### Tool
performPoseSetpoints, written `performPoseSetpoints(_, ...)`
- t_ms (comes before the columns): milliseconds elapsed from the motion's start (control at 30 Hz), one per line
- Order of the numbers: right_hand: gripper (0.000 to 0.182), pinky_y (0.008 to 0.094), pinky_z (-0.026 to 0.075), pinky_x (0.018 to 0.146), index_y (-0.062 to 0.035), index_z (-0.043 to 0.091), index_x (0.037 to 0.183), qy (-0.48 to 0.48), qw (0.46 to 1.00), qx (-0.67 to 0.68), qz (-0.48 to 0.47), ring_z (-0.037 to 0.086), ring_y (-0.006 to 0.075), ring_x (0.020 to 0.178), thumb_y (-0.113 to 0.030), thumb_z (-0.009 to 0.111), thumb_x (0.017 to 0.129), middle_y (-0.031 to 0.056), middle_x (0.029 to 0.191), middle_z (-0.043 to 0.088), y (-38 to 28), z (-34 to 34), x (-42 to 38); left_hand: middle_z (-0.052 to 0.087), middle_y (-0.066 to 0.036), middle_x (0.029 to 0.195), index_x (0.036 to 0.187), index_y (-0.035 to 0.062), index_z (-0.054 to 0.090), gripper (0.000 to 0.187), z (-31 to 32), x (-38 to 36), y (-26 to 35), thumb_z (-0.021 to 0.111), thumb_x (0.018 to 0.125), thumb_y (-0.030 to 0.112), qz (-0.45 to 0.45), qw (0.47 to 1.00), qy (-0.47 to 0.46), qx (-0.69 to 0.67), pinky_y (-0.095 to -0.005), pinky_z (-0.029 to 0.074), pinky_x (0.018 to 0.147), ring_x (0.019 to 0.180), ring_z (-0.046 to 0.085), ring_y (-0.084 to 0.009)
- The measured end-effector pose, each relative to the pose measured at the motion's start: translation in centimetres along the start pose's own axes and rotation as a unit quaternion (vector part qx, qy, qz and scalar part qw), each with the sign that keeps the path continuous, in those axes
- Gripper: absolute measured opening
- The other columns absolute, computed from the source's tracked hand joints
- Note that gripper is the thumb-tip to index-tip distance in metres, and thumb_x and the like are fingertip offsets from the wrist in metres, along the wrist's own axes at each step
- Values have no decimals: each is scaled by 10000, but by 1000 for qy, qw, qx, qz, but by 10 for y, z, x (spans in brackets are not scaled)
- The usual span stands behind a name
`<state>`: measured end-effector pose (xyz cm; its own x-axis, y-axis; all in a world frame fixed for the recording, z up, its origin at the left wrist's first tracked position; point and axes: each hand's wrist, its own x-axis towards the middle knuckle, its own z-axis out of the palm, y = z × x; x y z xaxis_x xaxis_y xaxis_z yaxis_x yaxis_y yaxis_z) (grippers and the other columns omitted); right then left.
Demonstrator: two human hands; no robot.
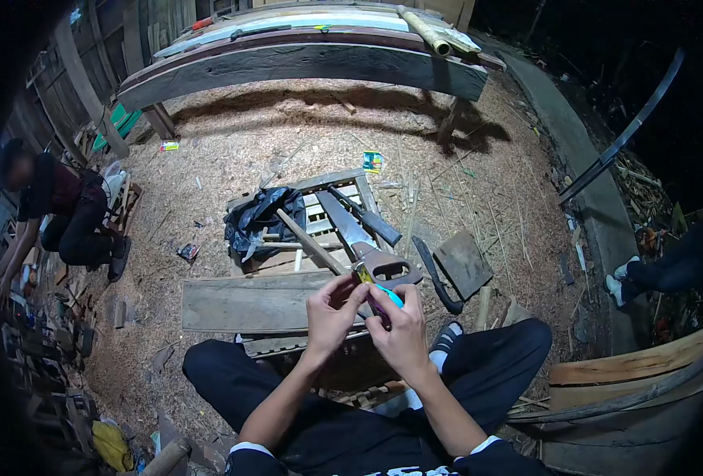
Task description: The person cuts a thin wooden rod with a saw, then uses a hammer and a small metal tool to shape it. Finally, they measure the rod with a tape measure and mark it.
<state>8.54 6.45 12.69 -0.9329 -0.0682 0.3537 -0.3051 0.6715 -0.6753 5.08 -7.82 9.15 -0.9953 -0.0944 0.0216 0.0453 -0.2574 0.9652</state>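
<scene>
My left hand point(334, 317) and my right hand point(403, 329) meet in front of my lap, with fingers pinched together. Between them is a small yellow, cyan and purple thing point(389, 296) that looks like a tape measure; the fingers cover much of it. Just beyond my fingertips lies a handsaw point(388, 268), blade pointing away. A wooden stick point(308, 239) slants down toward my left hand. Beside the saw rest a dark long-handled tool point(366, 216) and a black curved object point(437, 278). Under these is a slatted wooden frame point(338, 179) bearing a black plastic bag point(258, 218).
A wide plank point(248, 304) lies before my left knee, and a square board point(462, 260) to the right. A heavy wooden bench point(304, 70) stands across the back. One person point(66, 206) crouches at left; another person's leg point(673, 266) shows at right. Wood shavings cover the ground.
</scene>
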Motion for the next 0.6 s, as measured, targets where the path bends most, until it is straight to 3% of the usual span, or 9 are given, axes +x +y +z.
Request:
performPoseSetpoints(133, 573, 487, 500, 930, -133, 677, 1359, 0, 1000, 10, -17, 567, 410, 1064, -55, 714, 793, 225, 1183, 540, -4, 2, 2, 771, -143, 1057, 1188, -97, 692, 271, -5, 2, 3, 726, 989, 84, -21, 1000, 9, -12, -295, 621, 838, 934, 735, -143)
performPoseSetpoints(267, 513, 488, 504, 938, -96, 696, 1303, 5, 1000, 11, -28, 589, 392, 1083, -49, 687, 792, 210, 1166, 568, -9, 9, -1, 779, -123, 1004, 1151, -93, 712, 243, -5, 4, 2, 721, 984, 82, -10, 999, 35, 22, -285, 616, 821, 888, 735, -130)
performPoseSetpoints(600, 478, 458, 544, 877, -114, 699, 1310, 22, 1000, 10, 0, 650, 380, 1017, -72, 775, 841, 189, 1180, 602, -6, 22, -2, 778, -118, 997, 1126, -96, 718, 254, -2, 6, 4, 737, 990, 117, 0, 998, 46, 29, -277, 610, 795, 887, 722, -116)
